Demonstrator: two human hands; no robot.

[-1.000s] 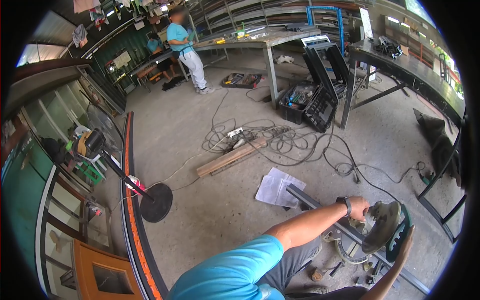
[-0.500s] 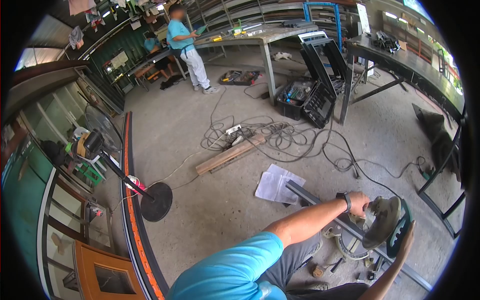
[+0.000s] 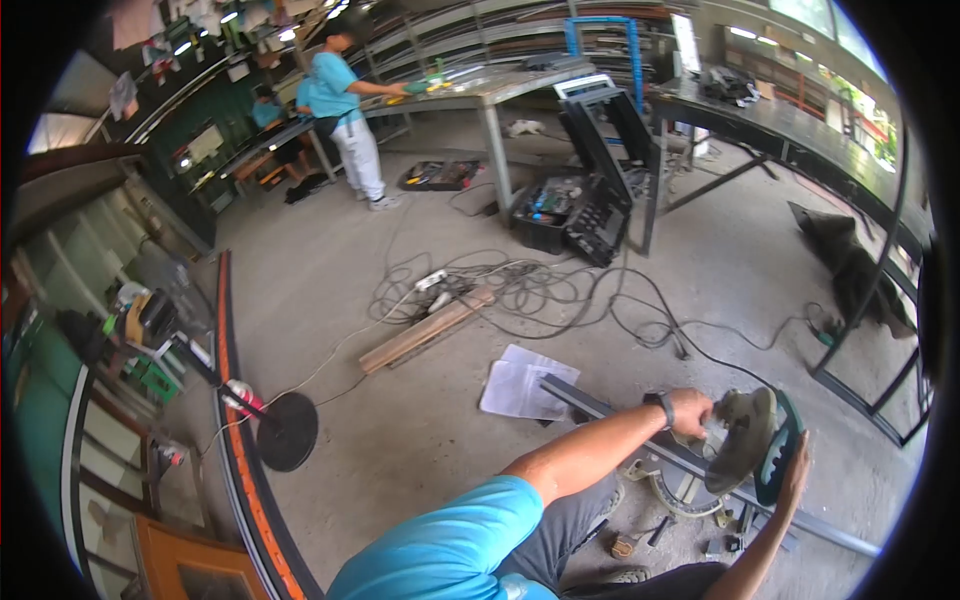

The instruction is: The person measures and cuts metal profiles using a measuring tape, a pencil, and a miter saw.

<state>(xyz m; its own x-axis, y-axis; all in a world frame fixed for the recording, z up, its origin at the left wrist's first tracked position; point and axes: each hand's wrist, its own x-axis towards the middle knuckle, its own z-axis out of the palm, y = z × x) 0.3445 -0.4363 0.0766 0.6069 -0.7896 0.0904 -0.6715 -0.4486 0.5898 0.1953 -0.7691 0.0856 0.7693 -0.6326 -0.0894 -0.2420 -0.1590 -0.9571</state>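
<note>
Saw: curved metal guard, slotted green housing; left hand at guard, right hand at housing; both grips unclear.

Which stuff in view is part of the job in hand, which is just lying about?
In hand, it seems:
- miter saw, left hand and right hand on either side
- grey metal bar running through it

Apparently lying about:
- wooden plank
- open black toolbox
- pedestal fan

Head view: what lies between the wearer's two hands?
Between the left hand and right hand, the head view shows a grey disc-shaped tool part and a green slotted part.
</note>
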